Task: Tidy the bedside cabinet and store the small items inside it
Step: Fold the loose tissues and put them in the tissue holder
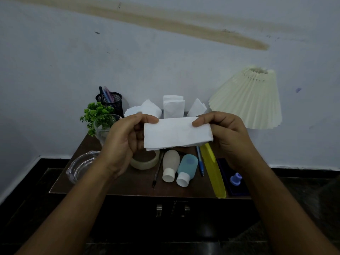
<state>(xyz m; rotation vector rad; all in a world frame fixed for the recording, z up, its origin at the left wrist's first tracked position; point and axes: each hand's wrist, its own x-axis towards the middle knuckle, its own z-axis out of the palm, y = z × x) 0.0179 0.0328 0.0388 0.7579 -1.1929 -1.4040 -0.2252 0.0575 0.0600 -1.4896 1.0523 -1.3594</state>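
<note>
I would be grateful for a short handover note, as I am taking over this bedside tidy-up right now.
Left hand: pinches the left end of the folded white tissue.
Right hand: pinches its right end; the tissue is held in the air above the cabinet top.
On the top: tape roll, black pen, beige bottle, blue bottle, blue pen, yellow comb.
Done: three folded tissues stand at the back.
Left: the cabinet doors are closed; no small item visibly stored yet.
</note>
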